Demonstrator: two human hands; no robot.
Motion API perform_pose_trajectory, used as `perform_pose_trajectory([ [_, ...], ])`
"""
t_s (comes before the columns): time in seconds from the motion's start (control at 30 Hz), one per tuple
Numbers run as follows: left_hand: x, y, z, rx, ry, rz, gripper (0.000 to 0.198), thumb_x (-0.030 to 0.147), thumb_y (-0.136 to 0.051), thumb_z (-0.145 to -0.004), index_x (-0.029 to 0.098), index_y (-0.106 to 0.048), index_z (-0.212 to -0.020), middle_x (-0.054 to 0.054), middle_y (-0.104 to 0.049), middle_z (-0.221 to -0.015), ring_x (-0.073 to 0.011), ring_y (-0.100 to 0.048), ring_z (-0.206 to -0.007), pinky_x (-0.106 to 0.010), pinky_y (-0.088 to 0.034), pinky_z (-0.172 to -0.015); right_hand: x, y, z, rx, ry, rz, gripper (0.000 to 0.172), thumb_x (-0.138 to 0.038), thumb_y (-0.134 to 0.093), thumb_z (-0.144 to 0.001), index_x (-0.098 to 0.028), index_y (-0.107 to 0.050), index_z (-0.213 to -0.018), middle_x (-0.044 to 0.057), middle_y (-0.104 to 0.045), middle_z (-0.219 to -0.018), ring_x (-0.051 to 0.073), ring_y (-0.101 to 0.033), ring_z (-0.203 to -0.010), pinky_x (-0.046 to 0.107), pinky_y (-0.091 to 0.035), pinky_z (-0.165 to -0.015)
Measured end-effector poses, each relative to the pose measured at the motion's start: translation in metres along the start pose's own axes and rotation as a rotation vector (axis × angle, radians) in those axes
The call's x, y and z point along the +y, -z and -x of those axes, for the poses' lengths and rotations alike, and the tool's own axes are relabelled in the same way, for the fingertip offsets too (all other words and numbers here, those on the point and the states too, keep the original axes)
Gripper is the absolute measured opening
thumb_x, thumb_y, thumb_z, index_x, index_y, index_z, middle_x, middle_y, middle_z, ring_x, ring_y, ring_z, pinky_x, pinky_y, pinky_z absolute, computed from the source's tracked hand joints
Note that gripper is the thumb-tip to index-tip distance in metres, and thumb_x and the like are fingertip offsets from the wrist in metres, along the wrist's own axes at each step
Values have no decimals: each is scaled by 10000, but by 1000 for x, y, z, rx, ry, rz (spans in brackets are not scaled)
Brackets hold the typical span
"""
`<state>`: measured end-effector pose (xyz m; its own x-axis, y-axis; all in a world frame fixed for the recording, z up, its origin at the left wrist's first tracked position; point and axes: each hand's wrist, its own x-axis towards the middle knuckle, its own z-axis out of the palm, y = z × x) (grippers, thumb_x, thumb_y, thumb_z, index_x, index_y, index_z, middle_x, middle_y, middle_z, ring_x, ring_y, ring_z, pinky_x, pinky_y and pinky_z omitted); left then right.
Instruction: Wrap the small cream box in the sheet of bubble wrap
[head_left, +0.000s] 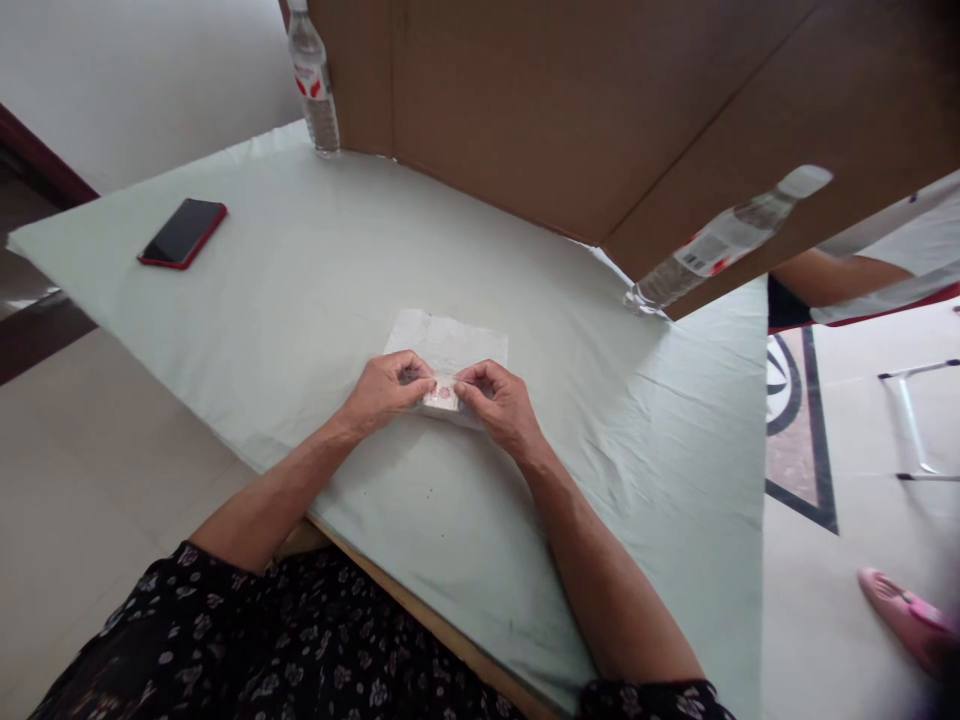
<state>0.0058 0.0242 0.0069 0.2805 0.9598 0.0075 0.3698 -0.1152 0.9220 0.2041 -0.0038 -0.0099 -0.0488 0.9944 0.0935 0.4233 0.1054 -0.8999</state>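
Observation:
Between my hands is a small clear plastic packet [443, 396] with a pinkish-red mark or piece showing in it. My left hand [391, 390] pinches its left edge between thumb and forefinger. At the right edge, my right hand [501, 402] holds it in the same kind of pinch. Under and behind the packet, a white, slightly creased sheet [450, 338] lies on the cloth, paper or tissue by its look. Its near part is partly hidden by my hands. What exactly is inside the packet is too small to tell.
A pale green cloth [315, 260] covers the table. A phone in a red case [182, 234] lies at the left. Brown cardboard panels [510, 110] stand behind, with a water bottle [313, 85] and a second bottle [720, 243] against them. Another person's arm [840, 283] shows at right.

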Motion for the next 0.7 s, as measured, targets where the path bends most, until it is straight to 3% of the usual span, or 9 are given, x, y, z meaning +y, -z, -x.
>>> perform_pose_trajectory([
  [0.13, 3, 1, 0, -3, 19, 13, 122, 305, -675, -727, 185, -662, -742, 11, -670, -730, -133, -575, -676, -245, -457, -642, -10, 7, 6, 217, 185, 322, 136, -320, -607, -874, -233, -673, -956, 82, -730, -1038, 265, -641, -976, 427, -473, -886],
  [0.2, 3, 1, 0, -9, 19, 15, 133, 315, -671, -728, 184, -654, -744, 14, -656, -721, -126, -554, -661, -245, -448, -643, -22, 10, 14, 298, 307, 500, 147, -297, -565, -935, -241, -694, -979, 93, -723, -1088, 272, -624, -1005, 440, -444, -896],
  [0.27, 2, 0, -1, -28, 12, 6, 146, 326, -666, -729, 183, -651, -754, 18, -644, -710, -123, -537, -653, -247, -440, -648, -34, 9, 21, 243, 403, 606, 191, -282, -516, -982, -252, -704, -973, 82, -728, -1027, 250, -621, -939, 416, -437, -847],
  [0.43, 1, 5, -3, -46, 1, -34, 201, 356, -652, -732, 179, -653, -825, 7, -656, -767, -140, -560, -714, -259, -448, -685, -40, -5, 28, -83, 494, 804, 188, -215, -533, -975, -206, -676, -1097, 83, -719, -1081, 252, -576, -969, 377, -399, -798],
  [0.6, 2, 32, 2, -96, 21, -96, 318, 383, -651, -747, 168, -658, -981, -20, -673, -881, -162, -591, -781, -272, -462, -697, -37, -14, 26, -122, 474, 966, 156, -211, -562, -970, -209, -642, -1103, 69, -694, -1088, 236, -531, -964, 365, -324, -785],
  [0.7, -2, 41, 4, -116, 87, -145, 312, 364, -597, -775, 163, -652, -1007, 23, -583, -713, -134, -514, -629, -253, -406, -589, -39, -17, 26, -120, 477, 1018, 233, -254, -604, -954, -223, -621, -1184, 76, -668, -1146, 238, -507, -987, 366, -296, -794],
])
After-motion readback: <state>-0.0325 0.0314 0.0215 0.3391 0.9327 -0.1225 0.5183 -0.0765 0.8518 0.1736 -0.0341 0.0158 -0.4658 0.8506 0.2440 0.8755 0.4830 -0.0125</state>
